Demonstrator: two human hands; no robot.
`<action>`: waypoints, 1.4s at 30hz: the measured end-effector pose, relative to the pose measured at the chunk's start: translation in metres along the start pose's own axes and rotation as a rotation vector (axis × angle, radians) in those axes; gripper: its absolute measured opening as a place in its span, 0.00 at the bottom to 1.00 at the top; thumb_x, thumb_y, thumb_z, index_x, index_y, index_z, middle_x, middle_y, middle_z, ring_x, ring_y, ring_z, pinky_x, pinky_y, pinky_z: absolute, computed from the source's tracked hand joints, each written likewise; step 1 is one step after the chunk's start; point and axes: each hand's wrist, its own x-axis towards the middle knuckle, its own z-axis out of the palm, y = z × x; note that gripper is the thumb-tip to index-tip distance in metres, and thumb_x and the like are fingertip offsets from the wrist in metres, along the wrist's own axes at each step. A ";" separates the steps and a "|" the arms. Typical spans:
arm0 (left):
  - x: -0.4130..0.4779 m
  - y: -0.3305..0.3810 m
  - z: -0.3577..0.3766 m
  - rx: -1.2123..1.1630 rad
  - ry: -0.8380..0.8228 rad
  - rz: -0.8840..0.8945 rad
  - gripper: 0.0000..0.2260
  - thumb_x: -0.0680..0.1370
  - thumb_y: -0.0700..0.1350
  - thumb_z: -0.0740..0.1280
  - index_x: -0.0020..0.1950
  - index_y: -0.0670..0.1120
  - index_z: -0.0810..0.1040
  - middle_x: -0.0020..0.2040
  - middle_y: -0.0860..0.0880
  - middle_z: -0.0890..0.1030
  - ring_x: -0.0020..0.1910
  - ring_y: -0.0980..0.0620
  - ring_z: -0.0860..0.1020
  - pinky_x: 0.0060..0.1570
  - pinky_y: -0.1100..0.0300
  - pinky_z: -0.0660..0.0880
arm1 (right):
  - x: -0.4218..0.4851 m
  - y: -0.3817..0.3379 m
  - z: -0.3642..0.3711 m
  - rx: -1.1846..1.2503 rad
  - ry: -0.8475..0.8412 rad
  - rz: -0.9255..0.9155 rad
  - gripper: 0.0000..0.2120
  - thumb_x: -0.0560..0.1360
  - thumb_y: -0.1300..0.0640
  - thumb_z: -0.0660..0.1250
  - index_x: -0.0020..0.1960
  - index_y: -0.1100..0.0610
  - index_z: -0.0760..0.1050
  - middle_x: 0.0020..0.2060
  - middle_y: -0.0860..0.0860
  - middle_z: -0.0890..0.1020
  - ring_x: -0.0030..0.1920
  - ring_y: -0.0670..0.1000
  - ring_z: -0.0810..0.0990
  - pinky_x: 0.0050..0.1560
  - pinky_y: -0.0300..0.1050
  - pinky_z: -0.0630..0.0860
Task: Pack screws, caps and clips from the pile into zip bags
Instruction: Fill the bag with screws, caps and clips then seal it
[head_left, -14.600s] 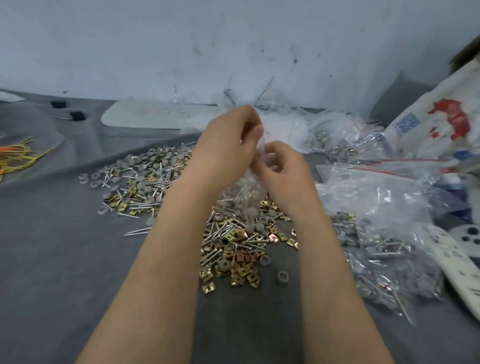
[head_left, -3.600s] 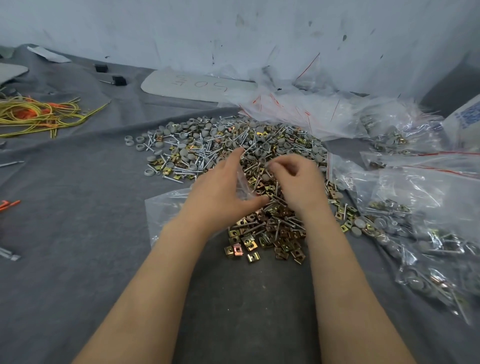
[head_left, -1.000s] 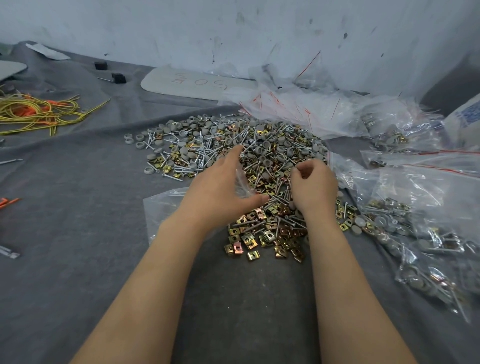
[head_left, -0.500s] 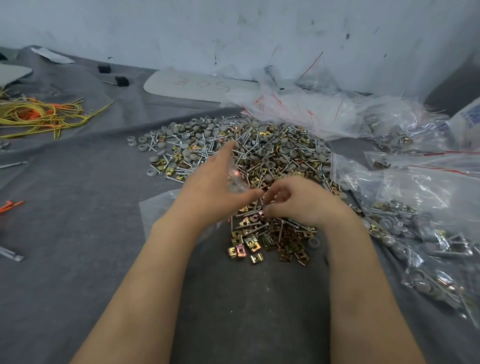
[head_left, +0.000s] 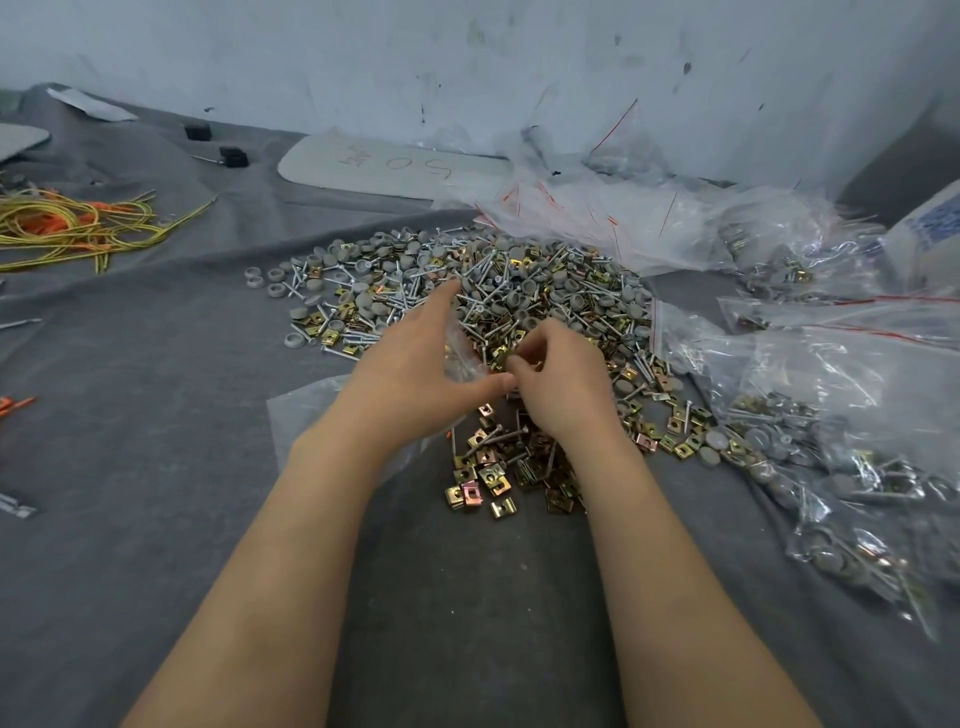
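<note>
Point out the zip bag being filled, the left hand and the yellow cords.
zip bag (head_left: 296, 415), head view, flat clear part lying on the cloth beside the wrist.
left hand (head_left: 415, 374), head view, back of the hand.
yellow cords (head_left: 78, 223), head view, middle of the tangle.

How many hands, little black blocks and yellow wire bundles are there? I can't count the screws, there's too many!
Hands: 2
Black blocks: 2
Yellow wire bundles: 1
Total: 5
</note>
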 end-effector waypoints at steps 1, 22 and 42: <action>0.000 0.000 0.000 0.001 0.001 -0.002 0.47 0.67 0.62 0.73 0.79 0.51 0.52 0.75 0.48 0.64 0.73 0.47 0.65 0.68 0.52 0.64 | 0.001 0.003 0.000 0.075 0.031 0.008 0.04 0.77 0.55 0.67 0.48 0.54 0.74 0.44 0.48 0.78 0.45 0.49 0.77 0.46 0.46 0.75; 0.001 -0.001 0.003 0.023 -0.051 -0.028 0.48 0.67 0.63 0.73 0.79 0.52 0.51 0.75 0.48 0.66 0.71 0.46 0.67 0.69 0.47 0.66 | 0.005 0.006 0.008 0.195 0.102 0.021 0.06 0.79 0.54 0.65 0.51 0.56 0.76 0.45 0.50 0.81 0.44 0.48 0.77 0.44 0.41 0.70; 0.001 0.013 0.002 -0.035 0.110 0.097 0.29 0.74 0.57 0.69 0.73 0.52 0.66 0.69 0.51 0.71 0.68 0.52 0.69 0.68 0.53 0.66 | 0.004 0.008 -0.019 0.860 -0.290 0.003 0.08 0.80 0.60 0.61 0.46 0.56 0.78 0.37 0.50 0.85 0.39 0.46 0.83 0.42 0.39 0.79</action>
